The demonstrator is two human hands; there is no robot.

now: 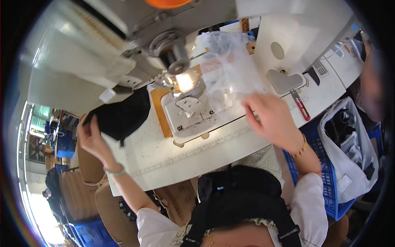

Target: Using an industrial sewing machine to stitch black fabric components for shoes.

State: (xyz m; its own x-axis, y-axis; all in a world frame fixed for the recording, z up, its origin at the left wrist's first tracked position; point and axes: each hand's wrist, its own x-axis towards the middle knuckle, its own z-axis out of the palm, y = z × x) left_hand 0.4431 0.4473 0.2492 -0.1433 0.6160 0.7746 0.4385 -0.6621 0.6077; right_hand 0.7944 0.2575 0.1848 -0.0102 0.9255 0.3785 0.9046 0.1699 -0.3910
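Observation:
A black fabric piece (121,115) hangs over the left part of the white sewing table (152,158). My left hand (92,138) pinches its left edge between thumb and fingers. My right hand (271,121) hovers above the table's front edge, to the right of the needle area. Its thumb stands apart from the loosely bent fingers, and nothing shows between them. Just beyond it lies a clear plastic bag (234,70). Between both hands is the sewing machine (177,61), its lamp lighting the metal needle plate (189,107); no fabric lies under its foot.
A red-handled tool (300,105) lies by a grey rounded plate (284,81) on the right. Beside me stands a blue crate (325,168) with a white bag (349,164) of dark pieces. Cardboard boxes (111,214) stand low on the left. Another person's arm (372,82) shows far right.

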